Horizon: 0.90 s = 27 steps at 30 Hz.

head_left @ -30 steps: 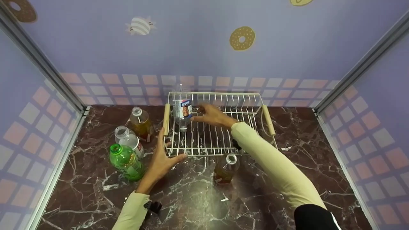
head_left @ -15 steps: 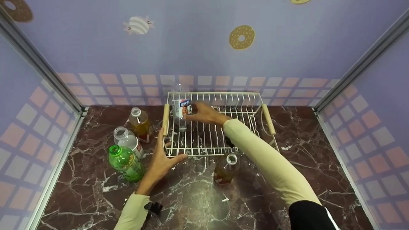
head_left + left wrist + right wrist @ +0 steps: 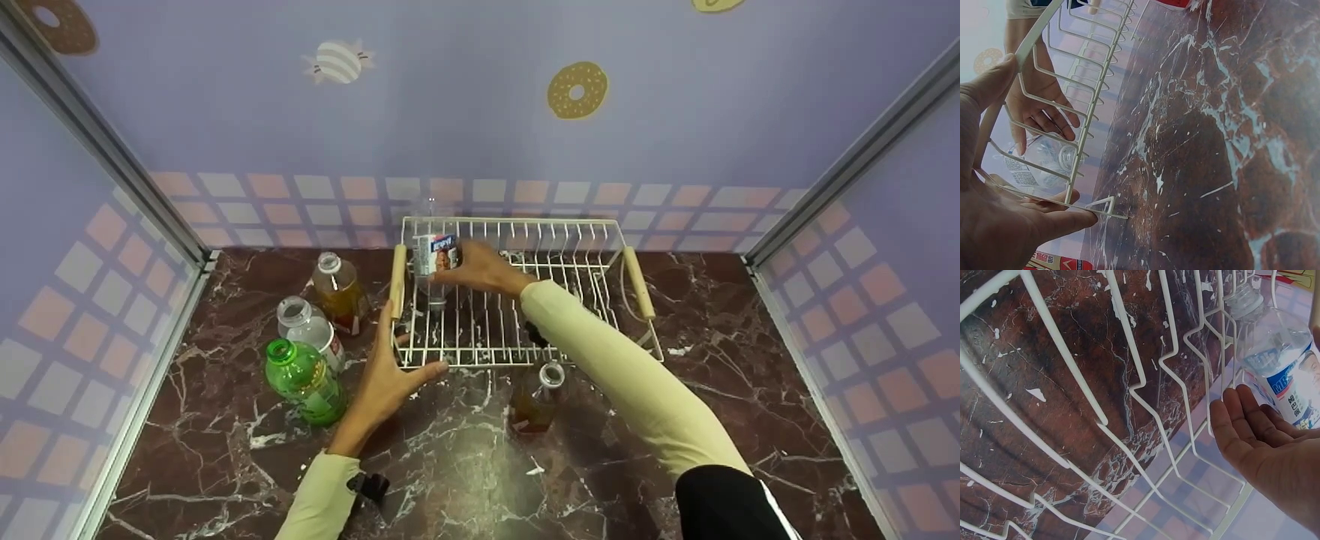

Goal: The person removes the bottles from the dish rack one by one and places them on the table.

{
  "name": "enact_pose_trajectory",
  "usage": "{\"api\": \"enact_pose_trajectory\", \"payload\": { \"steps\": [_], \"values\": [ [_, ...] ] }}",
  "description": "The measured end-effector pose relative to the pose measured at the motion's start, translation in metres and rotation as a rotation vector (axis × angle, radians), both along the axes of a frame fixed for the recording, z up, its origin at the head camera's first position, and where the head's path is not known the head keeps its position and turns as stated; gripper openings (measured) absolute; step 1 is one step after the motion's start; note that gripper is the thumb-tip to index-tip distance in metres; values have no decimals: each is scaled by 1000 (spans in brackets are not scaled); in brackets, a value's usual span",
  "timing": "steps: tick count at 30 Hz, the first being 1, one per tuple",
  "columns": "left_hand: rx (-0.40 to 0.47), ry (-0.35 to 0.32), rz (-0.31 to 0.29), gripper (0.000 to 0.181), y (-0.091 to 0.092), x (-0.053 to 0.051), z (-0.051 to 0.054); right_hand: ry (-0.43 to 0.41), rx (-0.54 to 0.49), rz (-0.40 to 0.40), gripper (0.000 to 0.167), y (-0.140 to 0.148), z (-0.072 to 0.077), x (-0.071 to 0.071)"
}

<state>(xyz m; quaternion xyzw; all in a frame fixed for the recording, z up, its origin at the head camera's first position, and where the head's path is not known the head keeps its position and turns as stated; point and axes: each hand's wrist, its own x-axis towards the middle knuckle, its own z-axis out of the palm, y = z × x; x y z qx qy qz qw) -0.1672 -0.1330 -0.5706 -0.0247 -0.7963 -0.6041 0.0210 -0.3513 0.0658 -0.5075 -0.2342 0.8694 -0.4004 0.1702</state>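
Observation:
My left hand holds the near left corner of the white wire dish rack; its thumb lies along the front rail and its fingers curl round the left end, below the wooden handle. A clear plastic bottle with a blue label leans inside the rack's left part, neck down. Beside it is my right hand, thumb over the label's lower edge in the head view. The right wrist view shows the right hand's fingers relaxed next to the bottle; whether they touch it is unclear.
Left of the rack stand an amber-filled bottle, a clear bottle and a green bottle, all without caps. Another amber-filled bottle stands in front of the rack. Patterned walls enclose the dark marbled table.
My right hand has shifted left and closer to the labelled bottle. The left hand and the rack have stayed in place; the head view has shifted slightly.

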Motion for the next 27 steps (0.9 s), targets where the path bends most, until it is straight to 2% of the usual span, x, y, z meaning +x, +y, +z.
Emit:
{"api": "enact_pose_trajectory", "payload": {
  "steps": [5,12,19,24,27],
  "values": [
    [4,1,2,138,2,0,-2,0,5,-23,97,0,0,2],
    [3,-6,-1,139,3,1,-1,-42,-39,-13,67,9,15,9],
    [-19,-12,5,141,-1,2,0,8,-52,20,65,28,35,18],
    [-29,-22,6,140,-1,2,0,15,-60,7,65,46,39,26],
    [-34,-10,4,140,-2,2,1,28,-66,0,59,57,40,33]
  ]
}}
